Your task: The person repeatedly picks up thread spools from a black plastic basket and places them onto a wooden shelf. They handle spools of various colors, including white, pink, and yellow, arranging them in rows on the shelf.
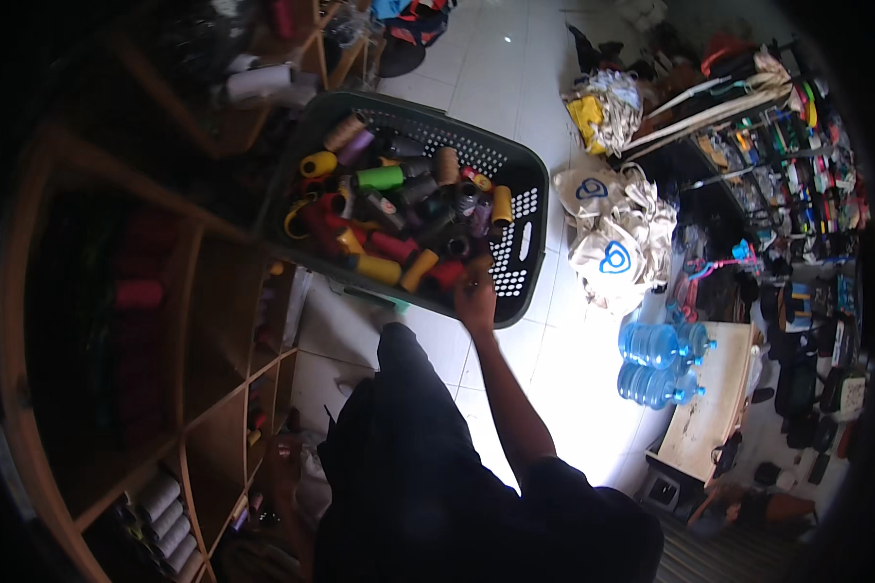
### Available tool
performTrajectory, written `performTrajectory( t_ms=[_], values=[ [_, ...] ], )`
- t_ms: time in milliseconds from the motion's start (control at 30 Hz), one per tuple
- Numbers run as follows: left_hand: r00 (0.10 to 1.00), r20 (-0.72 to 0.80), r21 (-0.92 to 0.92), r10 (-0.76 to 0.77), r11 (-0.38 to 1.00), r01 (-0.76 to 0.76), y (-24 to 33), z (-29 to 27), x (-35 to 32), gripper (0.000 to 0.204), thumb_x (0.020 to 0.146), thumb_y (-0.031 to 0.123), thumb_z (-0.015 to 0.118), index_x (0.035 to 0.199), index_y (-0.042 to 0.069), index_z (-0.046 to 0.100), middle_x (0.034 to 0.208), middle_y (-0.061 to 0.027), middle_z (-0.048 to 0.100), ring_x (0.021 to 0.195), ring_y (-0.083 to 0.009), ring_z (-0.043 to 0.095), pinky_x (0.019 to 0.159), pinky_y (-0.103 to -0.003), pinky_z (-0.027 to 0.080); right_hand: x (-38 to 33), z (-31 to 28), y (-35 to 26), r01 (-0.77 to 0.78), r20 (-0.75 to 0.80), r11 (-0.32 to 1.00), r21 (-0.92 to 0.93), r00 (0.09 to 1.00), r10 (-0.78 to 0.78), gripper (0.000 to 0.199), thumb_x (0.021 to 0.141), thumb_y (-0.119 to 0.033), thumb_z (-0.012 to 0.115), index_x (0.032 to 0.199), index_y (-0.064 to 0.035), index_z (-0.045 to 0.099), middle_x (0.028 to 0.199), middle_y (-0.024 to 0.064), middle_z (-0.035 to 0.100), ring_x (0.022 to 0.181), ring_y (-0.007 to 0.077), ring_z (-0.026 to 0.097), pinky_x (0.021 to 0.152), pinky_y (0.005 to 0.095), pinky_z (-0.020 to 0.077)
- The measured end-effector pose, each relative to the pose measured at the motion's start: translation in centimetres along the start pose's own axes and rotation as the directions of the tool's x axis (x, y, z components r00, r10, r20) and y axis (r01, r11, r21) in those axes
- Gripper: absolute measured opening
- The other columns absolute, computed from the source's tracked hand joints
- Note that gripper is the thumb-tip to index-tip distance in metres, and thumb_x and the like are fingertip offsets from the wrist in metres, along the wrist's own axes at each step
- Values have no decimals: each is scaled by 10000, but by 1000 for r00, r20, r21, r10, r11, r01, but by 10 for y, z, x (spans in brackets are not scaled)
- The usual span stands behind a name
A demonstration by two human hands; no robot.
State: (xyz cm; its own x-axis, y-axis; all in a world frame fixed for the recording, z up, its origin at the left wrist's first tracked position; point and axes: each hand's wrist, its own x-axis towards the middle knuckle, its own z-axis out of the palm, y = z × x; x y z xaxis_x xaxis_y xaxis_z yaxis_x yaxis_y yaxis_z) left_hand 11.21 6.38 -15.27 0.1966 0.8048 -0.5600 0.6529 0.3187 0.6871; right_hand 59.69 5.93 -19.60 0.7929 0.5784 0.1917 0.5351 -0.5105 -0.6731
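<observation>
R hand [474, 299] at dk basket's [539, 251] near rim, can't tell grip, asst. thread spools [379, 178] inside, L hand unseen

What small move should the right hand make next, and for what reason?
I would perhaps bring the right hand slightly left, to the red spool. The hand is at the near side of the dark basket, this spool lies close beside it, and no other spool seems to cover it. Whether the fingers already grip something, I cannot tell.
</observation>
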Motion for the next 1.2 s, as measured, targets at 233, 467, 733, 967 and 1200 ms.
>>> performTrajectory(
  t_ms=[233,467,733,967,1200],
  values=[
    [998,-29,126,-57,990,60,41,22,30,242,894,242,652,985,26,592,928,-107,635,863,-206,614,777,-331,490,84,32,38,-69,390,989,-129,914,115,635,760,-421,734,1235,-60,520,1045,160,656,1010,352,624,859,444,493],
    [995,-50,164,-81,983,88,63,43,41,274,910,273,634,991,15,592,941,-124,647,874,-225,638,774,-337,503,107,42,52,-72,482,979,-189,862,157,641,723,-491,739,1172,-64,574,1014,124,679,942,307,659,794,415,518],
    [982,-2,125,-190,974,189,66,58,58,330,921,287,611,1069,-6,581,1011,-144,638,961,-239,628,831,-354,487,171,-8,53,-658,698,699,281,640,322,398,848,-352,663,1039,-6,608,860,85,663,734,136,648,661,283,531],
    [980,11,160,-197,968,193,92,58,70,284,919,245,605,1105,37,554,1012,-103,607,965,-224,607,827,-355,487,172,32,61,-658,709,605,448,674,208,311,898,-255,612,1116,-34,591,921,68,652,878,170,641,745,312,524],
    [973,54,186,-223,960,209,93,58,65,284,918,260,612,1081,32,568,1006,-107,625,926,-212,623,797,-327,495,119,86,99,234,726,893,-385,674,136,328,870,-282,626,1109,-59,605,940,91,669,877,245,661,749,370,536]
  ],
)
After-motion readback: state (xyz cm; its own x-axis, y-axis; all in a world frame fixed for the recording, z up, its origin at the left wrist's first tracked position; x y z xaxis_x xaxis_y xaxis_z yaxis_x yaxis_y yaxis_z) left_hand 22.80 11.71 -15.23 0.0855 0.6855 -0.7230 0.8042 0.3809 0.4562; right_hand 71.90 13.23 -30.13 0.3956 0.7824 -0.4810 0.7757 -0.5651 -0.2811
